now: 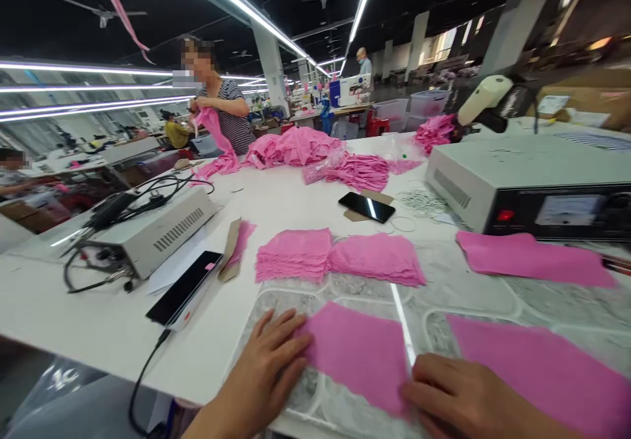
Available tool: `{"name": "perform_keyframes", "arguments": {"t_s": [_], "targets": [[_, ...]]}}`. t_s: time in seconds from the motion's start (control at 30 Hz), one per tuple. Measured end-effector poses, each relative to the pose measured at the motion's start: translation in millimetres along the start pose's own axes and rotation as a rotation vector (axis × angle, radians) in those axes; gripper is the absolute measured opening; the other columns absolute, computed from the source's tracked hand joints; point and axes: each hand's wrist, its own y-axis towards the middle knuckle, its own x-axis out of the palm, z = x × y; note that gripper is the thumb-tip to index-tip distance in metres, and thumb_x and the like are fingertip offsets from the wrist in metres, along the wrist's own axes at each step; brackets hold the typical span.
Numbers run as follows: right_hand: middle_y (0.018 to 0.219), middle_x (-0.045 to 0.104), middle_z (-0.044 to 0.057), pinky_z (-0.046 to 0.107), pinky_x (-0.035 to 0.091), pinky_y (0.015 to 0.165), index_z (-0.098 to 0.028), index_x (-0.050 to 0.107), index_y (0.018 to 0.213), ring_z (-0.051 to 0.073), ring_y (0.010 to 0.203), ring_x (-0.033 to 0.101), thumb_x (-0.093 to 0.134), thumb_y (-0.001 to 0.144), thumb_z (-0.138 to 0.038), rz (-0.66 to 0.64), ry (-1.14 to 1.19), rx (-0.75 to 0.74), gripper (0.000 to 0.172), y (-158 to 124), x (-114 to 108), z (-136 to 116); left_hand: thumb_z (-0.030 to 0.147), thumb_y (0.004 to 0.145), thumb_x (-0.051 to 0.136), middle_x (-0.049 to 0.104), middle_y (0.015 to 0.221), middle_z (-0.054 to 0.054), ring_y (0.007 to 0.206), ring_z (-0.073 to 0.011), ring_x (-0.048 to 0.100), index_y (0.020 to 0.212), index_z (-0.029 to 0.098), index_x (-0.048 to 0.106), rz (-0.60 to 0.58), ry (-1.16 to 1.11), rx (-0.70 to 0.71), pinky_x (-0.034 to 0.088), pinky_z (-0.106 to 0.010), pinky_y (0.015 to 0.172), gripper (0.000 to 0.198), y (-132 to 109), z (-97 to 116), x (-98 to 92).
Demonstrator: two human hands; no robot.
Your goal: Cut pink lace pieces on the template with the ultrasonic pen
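Observation:
A pink fabric piece [359,353] lies flat on a glossy grey-and-white patterned mat [340,399] in front of me. My left hand [276,353] rests at its left edge, fingers stretched out and fingertips touching the cloth. At the lower right corner of that piece, my right hand [448,386] has its fingers bent together on the edge. Just behind are two low stacks of pink fabric pieces, a left stack [293,255] and a right stack [377,258]. Another pink sheet [537,367] spreads out to the right, partly behind my right forearm.
A grey box-shaped device [172,235] with cables and a phone [185,291] are left. A second phone [367,207], pink cloth heaps [296,146] and a larger powered unit [532,176] stand farther back. A folded pink strip [532,258] lies right. Across the table, a person [224,107] handles pink cloth.

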Motion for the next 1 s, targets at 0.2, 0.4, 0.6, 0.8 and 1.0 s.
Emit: {"name": "perform_keyframes", "arguments": {"t_s": [0.2,0.4,0.6,0.8,1.0], "targets": [[0.084,0.070,0.006,0.025,0.055,0.062,-0.023,0.070,0.095,0.017,0.072,0.068,0.048,0.092,-0.020,0.354,0.002,0.328,0.023,-68,-30,38,0.022,0.095,0.048,0.055,0.141,-0.002,0.133,-0.0209,0.049,0.137,0.030,0.052,0.152,0.096,0.302,0.032,-0.038,0.116,0.043,26,0,9.3],[0.088,0.073,0.004,0.026,0.060,0.063,-0.028,0.073,0.093,0.020,0.076,0.071,0.058,0.090,-0.032,0.642,-0.117,0.554,0.016,-145,-40,59,0.016,0.099,0.044,0.055,0.140,-0.007,0.134,-0.0209,0.047,0.130,0.018,0.056,0.007,-0.013,0.672,0.035,-0.039,0.115,0.034,110,68,22.2],[0.088,0.071,0.004,0.028,0.060,0.067,-0.027,0.073,0.092,0.020,0.081,0.070,0.060,0.091,-0.030,0.699,-0.107,0.584,0.014,-164,-37,53,0.019,0.101,0.042,0.058,0.136,-0.006,0.128,-0.0247,0.054,0.120,0.020,0.061,-0.136,-0.160,0.784,0.043,-0.044,0.108,0.027,164,115,41.3],[0.093,0.070,0.004,0.025,0.061,0.064,-0.029,0.073,0.094,0.019,0.082,0.070,0.059,0.091,-0.035,0.705,-0.080,0.570,0.015,-167,-31,57,0.022,0.102,0.042,0.066,0.124,-0.006,0.121,-0.0183,0.058,0.105,0.020,0.067,-0.174,-0.310,0.734,0.042,-0.034,0.105,0.025,173,116,45.9],[0.093,0.070,0.003,0.024,0.060,0.061,-0.030,0.072,0.096,0.019,0.078,0.071,0.058,0.092,-0.039,0.722,-0.060,0.577,0.017,-170,-27,68,0.027,0.100,0.047,0.068,0.119,-0.007,0.117,-0.0195,0.060,0.105,0.018,0.067,-0.160,-0.321,0.701,0.044,-0.035,0.103,0.023,173,121,40.8]]}}
